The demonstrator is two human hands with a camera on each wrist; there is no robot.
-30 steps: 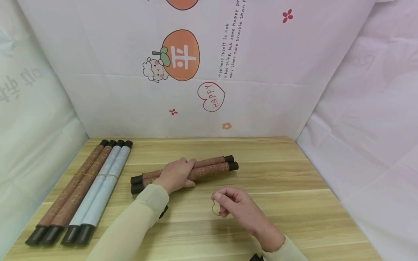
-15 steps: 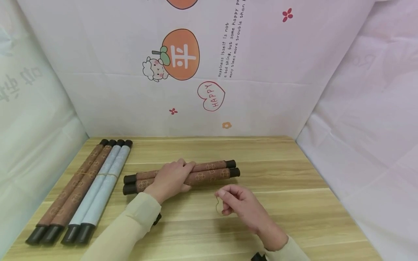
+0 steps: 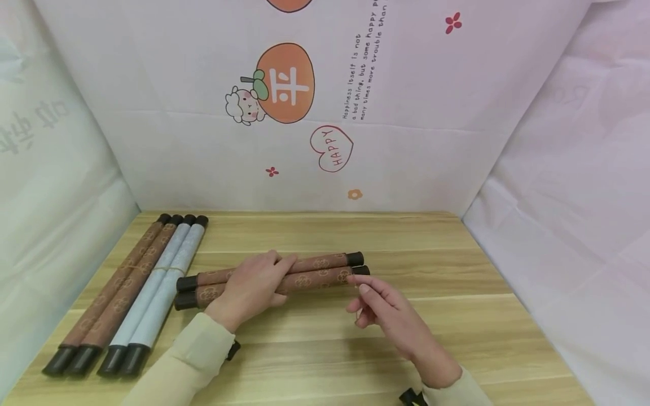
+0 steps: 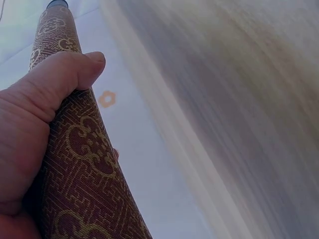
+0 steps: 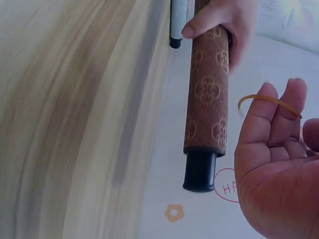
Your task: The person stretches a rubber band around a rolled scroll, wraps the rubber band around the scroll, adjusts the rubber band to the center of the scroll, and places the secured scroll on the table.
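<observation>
Two brown scrolls with gold medallion patterns and black end knobs, a near scroll [image 3: 317, 278] and a far scroll [image 3: 320, 263], lie side by side in the head view. My left hand [image 3: 251, 290] grips both across their middle; in the left wrist view its thumb lies over a scroll [image 4: 89, 149]. Close to their right ends is my right hand [image 3: 398, 318], holding a thin tan rubber band [image 5: 261, 97]. In the right wrist view the band runs across two fingertips, beside a black knob [image 5: 199, 172]. The thumb is partly cut off there.
At the left of the wooden table [image 3: 406, 237] lie two brown scrolls [image 3: 119, 287] and two pale blue scrolls [image 3: 165, 282], parallel, with a tan band [image 3: 170, 270] across them. A printed white cloth [image 3: 406, 152] stands behind and at both sides.
The held scrolls have shifted left and slightly toward me with my left hand. My right hand has moved up and right with the rubber band, to the scrolls' right ends, its fingers spreading more.
</observation>
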